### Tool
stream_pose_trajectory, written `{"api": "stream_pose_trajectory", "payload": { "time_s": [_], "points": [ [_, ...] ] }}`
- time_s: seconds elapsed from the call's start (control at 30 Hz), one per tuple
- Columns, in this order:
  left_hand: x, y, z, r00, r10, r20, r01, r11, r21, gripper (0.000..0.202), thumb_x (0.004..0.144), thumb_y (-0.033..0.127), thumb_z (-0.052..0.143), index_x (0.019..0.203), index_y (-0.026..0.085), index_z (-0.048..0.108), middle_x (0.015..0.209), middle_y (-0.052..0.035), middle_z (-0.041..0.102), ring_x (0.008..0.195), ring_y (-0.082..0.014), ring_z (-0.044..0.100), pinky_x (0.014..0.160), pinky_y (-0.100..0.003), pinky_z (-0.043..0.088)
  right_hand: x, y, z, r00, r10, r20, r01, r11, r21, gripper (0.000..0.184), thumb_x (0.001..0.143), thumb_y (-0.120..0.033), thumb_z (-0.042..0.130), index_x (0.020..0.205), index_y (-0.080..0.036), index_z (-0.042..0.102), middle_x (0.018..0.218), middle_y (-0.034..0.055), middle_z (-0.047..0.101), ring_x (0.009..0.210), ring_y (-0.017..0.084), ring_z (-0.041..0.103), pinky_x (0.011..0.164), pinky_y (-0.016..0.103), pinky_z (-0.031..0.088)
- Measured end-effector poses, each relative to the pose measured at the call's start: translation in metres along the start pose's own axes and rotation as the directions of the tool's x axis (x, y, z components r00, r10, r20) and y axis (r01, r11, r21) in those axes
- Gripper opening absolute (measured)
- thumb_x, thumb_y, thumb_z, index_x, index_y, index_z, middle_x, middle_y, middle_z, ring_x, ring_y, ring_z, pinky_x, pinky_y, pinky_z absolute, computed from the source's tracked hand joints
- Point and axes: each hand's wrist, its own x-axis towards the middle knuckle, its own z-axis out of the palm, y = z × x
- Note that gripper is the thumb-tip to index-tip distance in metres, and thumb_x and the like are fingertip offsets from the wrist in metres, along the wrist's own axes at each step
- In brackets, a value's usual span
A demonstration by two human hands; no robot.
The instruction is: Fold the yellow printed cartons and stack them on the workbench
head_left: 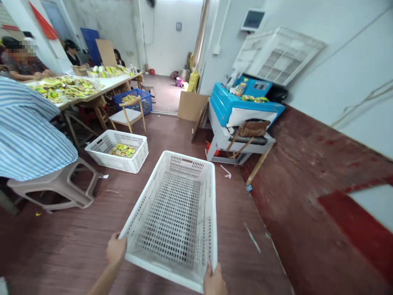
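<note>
Item 1: left fingers (120, 244). Clenched on the near left corner of the crate, curled over its rim.

Item 2: right fingers (210, 270). Clenched on the near right corner of the same rim, thumb lying on top.

Item 3: crate (211, 205). White plastic with mesh walls and floor, open side up. Held between my 2 sets of fingers and stretching straight ahead of them, tilted a little, above the floor (239, 229).

Item 4: 2nd crate (137, 157). White, same make, on the floor ahead and left of my left fingers, well apart from the crate I hold. A small heap of yellow-green packets (123, 150) lies in it.

Item 5: stool (66, 186). Beige plastic, far left of my left fingers, just beside the 2nd crate. A person in a striped shirt (27, 127) sits on it.

Item 6: counter (106, 84). Long and white, far ahead to the left, strewn with more packets. Several people sit at it.

Item 7: chair (129, 116). Wooden, with a pale seat, beyond the 2nd crate. A blue crate (145, 104) stands behind it.

Item 8: machine (227, 108). Blue top on a white frame, ahead and right of my right fingers, against the wall. A brown bag (253, 128) rests on its front.

Item 9: cardboard (190, 105). Sheet standing just left of the machine.
</note>
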Motion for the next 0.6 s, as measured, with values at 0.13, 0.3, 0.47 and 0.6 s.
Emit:
{"api": "stream_pose_trajectory", "payload": {
  "time_s": [0.13,0.3,0.47,0.6],
  "points": [
    [0.066,0.077,0.007,0.997,-0.023,-0.067,0.019,0.998,-0.064,0.030,0.089,0.035,0.055,0.112,0.017,0.062,0.093,-0.0072,0.071,0.087,-0.0235,0.068,0.076,-0.037,0.052,0.087,-0.102,-0.005,0.998,0.003,-0.056,-0.007,0.997,-0.074,0.040,0.094,-0.039,0.033,0.104,-0.019,0.066,0.078,0.0161,0.077,0.075,0.034,0.074,0.064,0.042,0.054],
    [0.142,0.194,0.026,0.991,-0.023,-0.129,0.009,0.994,-0.107,0.030,0.077,0.022,0.053,0.104,0.019,0.065,0.089,-0.0118,0.075,0.088,-0.0322,0.070,0.069,-0.034,0.050,0.209,-0.223,-0.022,0.997,-0.023,-0.075,0.012,0.990,-0.143,0.048,0.097,-0.039,0.025,0.111,-0.016,0.065,0.083,0.0180,0.077,0.076,0.033,0.074,0.066,0.042,0.054],
    [0.215,0.313,0.043,0.986,-0.047,-0.162,0.029,0.993,-0.112,0.032,0.073,0.024,0.054,0.103,0.019,0.066,0.083,-0.0128,0.075,0.082,-0.0341,0.071,0.068,-0.036,0.051,0.325,-0.329,-0.040,0.999,0.009,-0.044,-0.016,0.987,-0.158,0.043,0.096,-0.042,0.031,0.109,-0.019,0.065,0.075,0.0154,0.076,0.074,0.034,0.074,0.065,0.042,0.054],
    [0.271,0.402,0.052,0.984,-0.064,-0.166,0.044,0.992,-0.119,0.032,0.073,0.024,0.053,0.101,0.019,0.066,0.083,-0.0130,0.076,0.082,-0.0343,0.071,0.067,-0.036,0.051,0.409,-0.405,-0.051,1.000,0.015,-0.009,-0.016,0.986,-0.163,0.038,0.095,-0.042,0.038,0.111,-0.020,0.064,0.076,0.0152,0.076,0.077,0.035,0.074,0.067,0.043,0.054]
  ]
}}
